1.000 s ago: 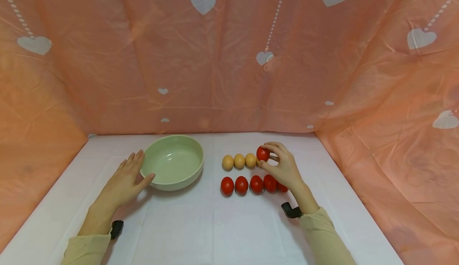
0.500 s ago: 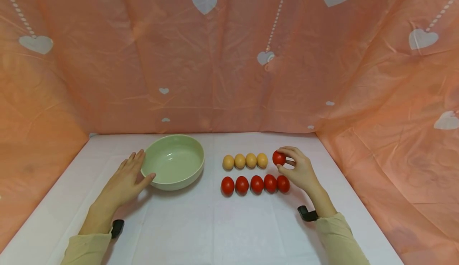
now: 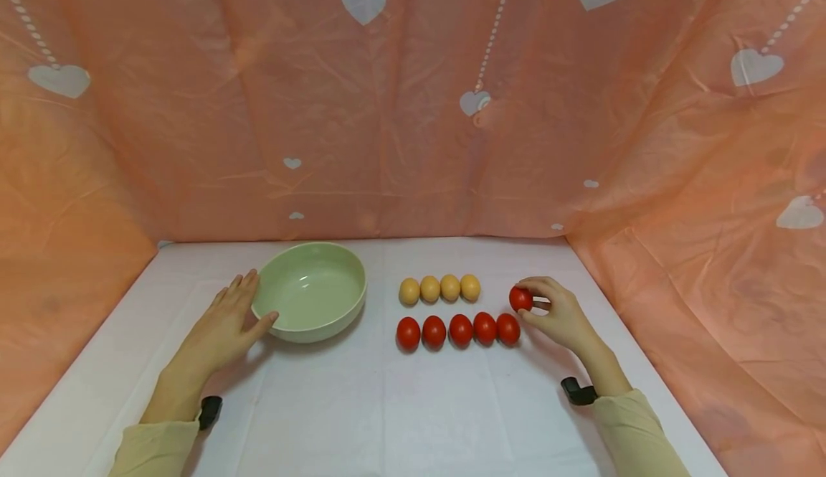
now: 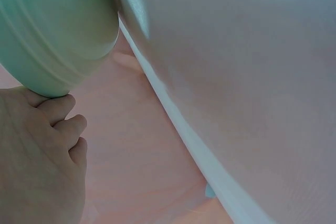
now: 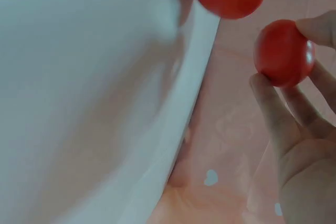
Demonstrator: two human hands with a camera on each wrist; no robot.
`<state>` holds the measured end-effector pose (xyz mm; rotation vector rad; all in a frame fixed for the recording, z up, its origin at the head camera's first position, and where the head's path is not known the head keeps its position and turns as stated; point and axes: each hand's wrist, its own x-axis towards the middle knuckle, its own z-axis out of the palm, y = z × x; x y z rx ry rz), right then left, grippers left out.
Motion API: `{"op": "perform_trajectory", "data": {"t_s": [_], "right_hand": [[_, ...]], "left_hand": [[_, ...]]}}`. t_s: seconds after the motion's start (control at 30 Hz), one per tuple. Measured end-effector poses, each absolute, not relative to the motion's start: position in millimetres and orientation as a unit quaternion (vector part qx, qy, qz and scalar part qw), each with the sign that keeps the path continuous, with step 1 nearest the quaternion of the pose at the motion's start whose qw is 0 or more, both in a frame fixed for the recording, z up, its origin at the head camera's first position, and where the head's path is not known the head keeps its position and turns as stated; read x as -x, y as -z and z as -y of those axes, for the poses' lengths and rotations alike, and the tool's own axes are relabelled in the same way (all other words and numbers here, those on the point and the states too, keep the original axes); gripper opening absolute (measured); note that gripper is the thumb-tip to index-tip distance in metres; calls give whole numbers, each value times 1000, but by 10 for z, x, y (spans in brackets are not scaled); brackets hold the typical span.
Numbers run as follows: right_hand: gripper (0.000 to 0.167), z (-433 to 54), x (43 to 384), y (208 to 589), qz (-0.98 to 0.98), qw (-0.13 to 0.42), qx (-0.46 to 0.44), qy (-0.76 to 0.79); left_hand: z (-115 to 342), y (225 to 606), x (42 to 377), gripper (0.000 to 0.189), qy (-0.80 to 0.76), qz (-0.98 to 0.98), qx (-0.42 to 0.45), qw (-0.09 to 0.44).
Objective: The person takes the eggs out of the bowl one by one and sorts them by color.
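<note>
My right hand (image 3: 560,319) pinches a glossy red egg (image 3: 521,298) between thumb and fingertips, to the right of the two rows. In the right wrist view the same held egg (image 5: 285,53) shows between thumb and fingers. Five-fingered and spread, my left hand (image 3: 222,326) rests against the left side of a light green bowl (image 3: 323,333), thumb near its front rim. The left wrist view shows the fingers touching the bowl's outer wall (image 4: 58,35). Nothing lies inside the bowl.
Several red eggs (image 3: 461,331) line up in a front row. Behind them runs a row of several smaller yellow eggs (image 3: 449,287). All stand on a white-covered table (image 3: 361,412), with an orange curtain (image 3: 413,140) with pale hearts at its back and sides.
My right hand has carried the red egg to the right and toward me, away from the yellow row's right end, uncovering it. The left hand and bowl have stayed put.
</note>
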<state>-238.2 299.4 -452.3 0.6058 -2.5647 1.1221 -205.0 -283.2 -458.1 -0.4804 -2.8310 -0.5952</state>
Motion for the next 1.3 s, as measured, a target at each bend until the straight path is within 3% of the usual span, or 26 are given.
{"op": "perform_trajectory", "data": {"t_s": [0.7, 1.3], "right_hand": [[42, -3216, 2274, 4640, 909, 43, -214, -354], [43, -3226, 2251, 4687, 903, 32, -230, -360]], "left_hand": [[2818, 4585, 2060, 86, 201, 958, 166, 115], [2830, 4588, 2046, 87, 205, 958, 167, 114]]}}
